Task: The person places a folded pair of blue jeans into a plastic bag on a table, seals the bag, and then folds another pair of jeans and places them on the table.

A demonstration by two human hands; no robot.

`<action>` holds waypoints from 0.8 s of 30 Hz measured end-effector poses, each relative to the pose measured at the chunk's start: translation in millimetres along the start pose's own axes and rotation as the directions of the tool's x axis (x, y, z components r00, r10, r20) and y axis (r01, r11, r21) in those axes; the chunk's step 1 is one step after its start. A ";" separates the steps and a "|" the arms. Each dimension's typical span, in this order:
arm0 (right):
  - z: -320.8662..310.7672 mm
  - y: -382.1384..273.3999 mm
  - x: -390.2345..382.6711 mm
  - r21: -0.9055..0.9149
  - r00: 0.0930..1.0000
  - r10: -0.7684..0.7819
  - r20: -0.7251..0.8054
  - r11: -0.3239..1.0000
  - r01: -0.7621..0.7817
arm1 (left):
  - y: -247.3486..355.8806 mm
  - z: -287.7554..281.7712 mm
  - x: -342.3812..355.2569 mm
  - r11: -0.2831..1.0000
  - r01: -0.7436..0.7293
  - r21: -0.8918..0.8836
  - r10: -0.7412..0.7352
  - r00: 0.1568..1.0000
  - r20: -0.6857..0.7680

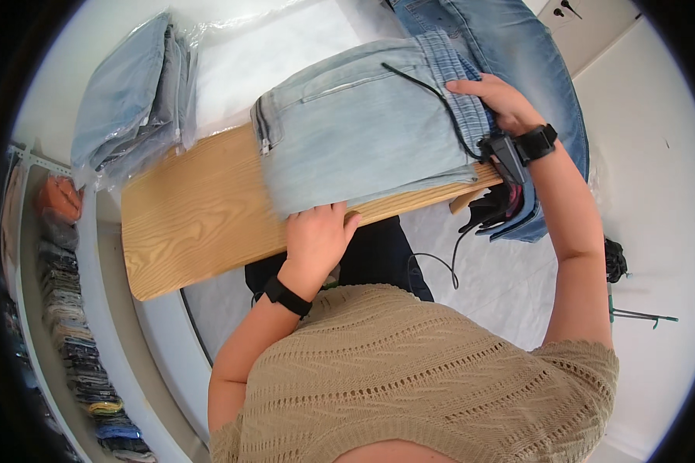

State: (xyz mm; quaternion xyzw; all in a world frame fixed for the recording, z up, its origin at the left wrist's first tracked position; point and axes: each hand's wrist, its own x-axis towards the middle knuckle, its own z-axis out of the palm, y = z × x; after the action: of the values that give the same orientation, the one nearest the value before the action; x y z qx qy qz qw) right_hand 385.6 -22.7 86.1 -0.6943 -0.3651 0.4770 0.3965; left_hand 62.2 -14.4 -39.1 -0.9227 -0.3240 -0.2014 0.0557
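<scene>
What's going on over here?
A person has both hands on a folded light-blue denim garment lying on a wooden table. The left hand is at its near edge; the right hand is at the elastic waistband. Plastic-bagged denim sits at the upper left, with darker blue jeans at the upper right.

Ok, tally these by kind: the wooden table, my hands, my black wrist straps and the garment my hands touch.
Wooden table: 1
Hands: 2 (left hand, right hand)
Black wrist straps: 2
Light-blue denim garment: 1
Total: 6
</scene>
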 end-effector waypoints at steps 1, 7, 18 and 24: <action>-3.6 2.3 3.9 -0.002 1.000 -0.010 -0.007 1.000 0.010 | -2.0 0.2 1.2 1.000 -0.004 -0.022 0.004 1.000 -0.020; 0.1 63.2 40.9 -0.131 0.994 0.100 -0.051 0.986 -0.106 | -1.1 -8.5 5.3 0.995 0.077 -0.065 -0.060 0.971 0.231; 13.6 43.7 33.9 -0.181 0.973 0.230 -0.034 0.956 -0.232 | -58.7 -46.4 18.2 0.866 -0.014 -0.500 -0.044 0.994 -0.103; 45.0 59.8 11.3 0.039 0.987 0.120 0.105 0.991 -0.125 | -64.7 -56.3 -14.2 0.883 0.128 -0.451 -0.078 0.989 0.128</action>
State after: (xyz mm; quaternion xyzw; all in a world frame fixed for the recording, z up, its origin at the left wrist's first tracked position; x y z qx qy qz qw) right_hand 353.6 -28.6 17.8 -0.6808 -0.3306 0.5436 0.3629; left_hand -6.9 15.0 4.7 -0.9006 -0.3186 -0.2255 -0.1912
